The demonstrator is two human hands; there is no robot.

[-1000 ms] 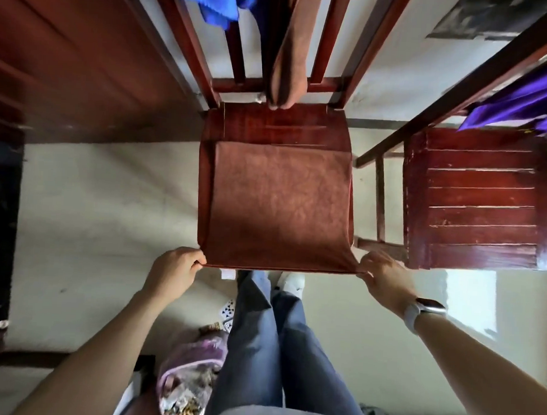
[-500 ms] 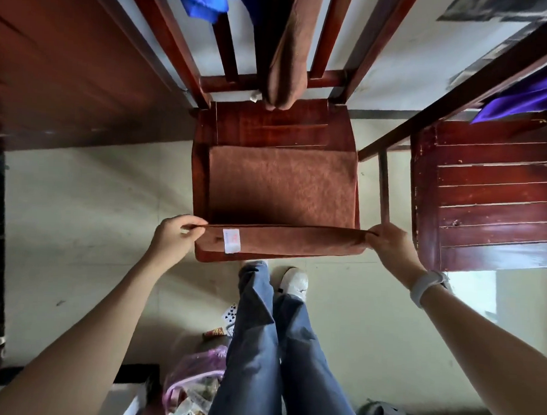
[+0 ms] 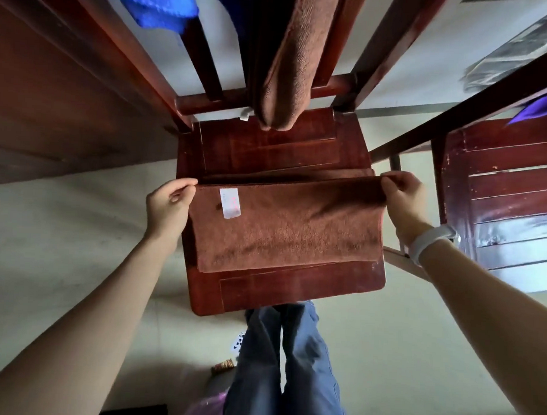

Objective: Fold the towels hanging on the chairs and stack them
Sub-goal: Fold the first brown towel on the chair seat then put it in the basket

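A brown towel (image 3: pixel 290 227) lies folded over on the seat of the middle wooden chair (image 3: pixel 293 289), its white label facing up. My left hand (image 3: pixel 168 207) pinches the towel's far left corner. The far right corner is pinched by my right hand (image 3: pixel 402 197), which wears a white wristband. The lifted edge sits over the far half of the towel. A second brown towel (image 3: pixel 291 60) hangs over the chair's backrest. A blue towel (image 3: pixel 156 1) hangs at the upper left, and a purple towel (image 3: pixel 543 104) on the right chair.
A second wooden chair (image 3: pixel 504 198) stands close on the right. Dark wooden furniture (image 3: pixel 51 103) fills the left side. My legs in blue trousers (image 3: pixel 287 371) stand at the chair's front. A pinkish bag (image 3: pixel 204 406) and small items lie on the floor.
Both hands carried the towel's near edge away from me across the seat, folding it over itself. The label side now faces up and the chair's front edge is bare.
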